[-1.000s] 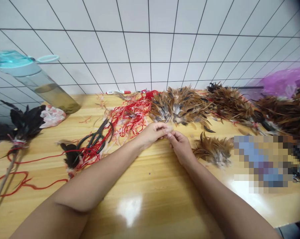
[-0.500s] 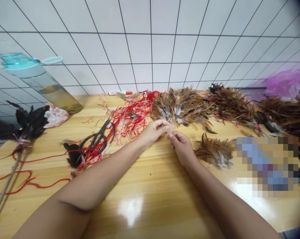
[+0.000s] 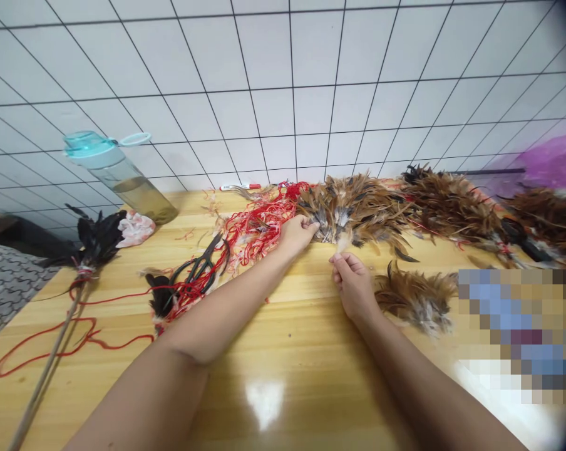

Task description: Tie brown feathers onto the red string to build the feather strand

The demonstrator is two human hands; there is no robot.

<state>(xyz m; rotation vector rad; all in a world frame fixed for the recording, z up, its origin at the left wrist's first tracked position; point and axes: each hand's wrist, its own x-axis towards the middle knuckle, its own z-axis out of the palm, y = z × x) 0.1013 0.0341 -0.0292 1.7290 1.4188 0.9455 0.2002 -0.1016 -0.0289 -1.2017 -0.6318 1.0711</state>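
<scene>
Brown feather pile (image 3: 358, 207), far centre of the worktop (image 3: 306, 376). Right hand (image 3: 354, 280): pale feather (image 3: 344, 243) pinched in the fingertips, near side of pile. Left hand (image 3: 298, 234): at pile's left edge, whether grasping cannot be told.

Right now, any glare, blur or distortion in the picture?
Head view: white glare on the table; pale feather in the right hand looks hazy; purple plastic at far right is soft; pixelated block at right; wall tiles stretch toward the edges.
</scene>
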